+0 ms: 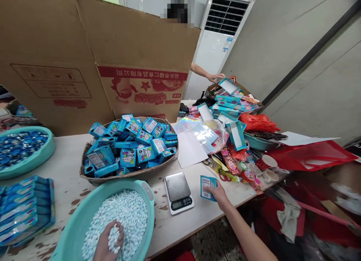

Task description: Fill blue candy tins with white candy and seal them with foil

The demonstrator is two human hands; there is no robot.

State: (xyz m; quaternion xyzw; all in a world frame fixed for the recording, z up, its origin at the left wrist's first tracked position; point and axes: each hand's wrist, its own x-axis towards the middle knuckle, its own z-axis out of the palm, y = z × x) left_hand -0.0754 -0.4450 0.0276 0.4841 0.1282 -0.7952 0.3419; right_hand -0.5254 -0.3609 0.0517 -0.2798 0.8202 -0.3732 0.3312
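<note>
My left hand [109,241] is cupped in a turquoise basin [67,228], fingers curled around a scoop of small pale blue-white candies [128,206]. More of these candies fill much of the basin. In my right hand [218,194], a small blue candy box [208,181] is held over the table, thumb across its printed panel; whether it has anything inside I cannot tell. A digital scale [178,187] lies between the two hands, its metal plate bare. Behind the basin, a cut-down carton [113,179] is heaped with blue candy boxes [145,137].
Blue bundled packs [26,212] and a basin [50,148] of shiny blue wrapped pieces stand left. A tall cardboard box [146,43] rises behind. Mixed packaging, scissors [225,176] and cups [266,162] clutter the right. Another person's hand [216,77] touches the far pile.
</note>
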